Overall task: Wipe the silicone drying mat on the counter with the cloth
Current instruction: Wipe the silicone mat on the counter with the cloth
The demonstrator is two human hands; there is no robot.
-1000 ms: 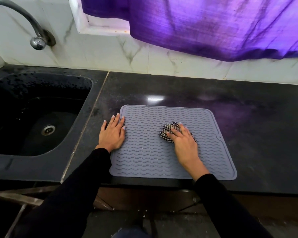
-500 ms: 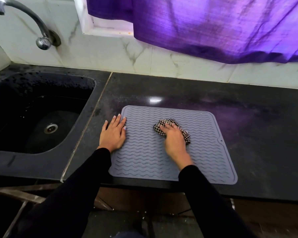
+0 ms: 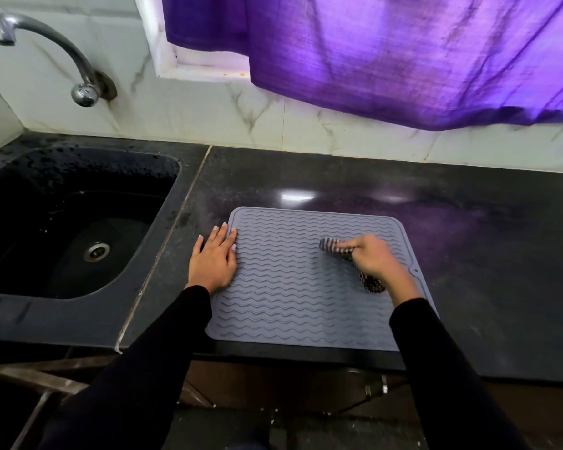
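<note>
1. Flat on the black counter [image 3: 436,222], the grey silicone drying mat [image 3: 290,287] with its wavy ridges lies just right of the sink [image 3: 163,254], its near edge along the counter's front edge.
2. At the mat's left edge, the left hand [image 3: 213,263] rests palm down with fingers straight and together, fingertips overlapping the rim, the rest of the hand on the counter.
3. On the mat's right half, the right hand [image 3: 372,259] grips a bunched black-and-white checked cloth [image 3: 369,282], fingers curled round it; the cloth touches the mat and is partly blurred.
4. Both arms wear black sleeves [image 3: 156,345].
5. Beyond the mat, a marble-patterned tiled wall [image 3: 273,118] rises behind the counter, and a purple curtain [image 3: 387,53] hangs above it.
6. Left of the mat, a chrome tap [image 3: 78,76] juts from the wall over the dark sink, where the drain [image 3: 96,251] shows.
</note>
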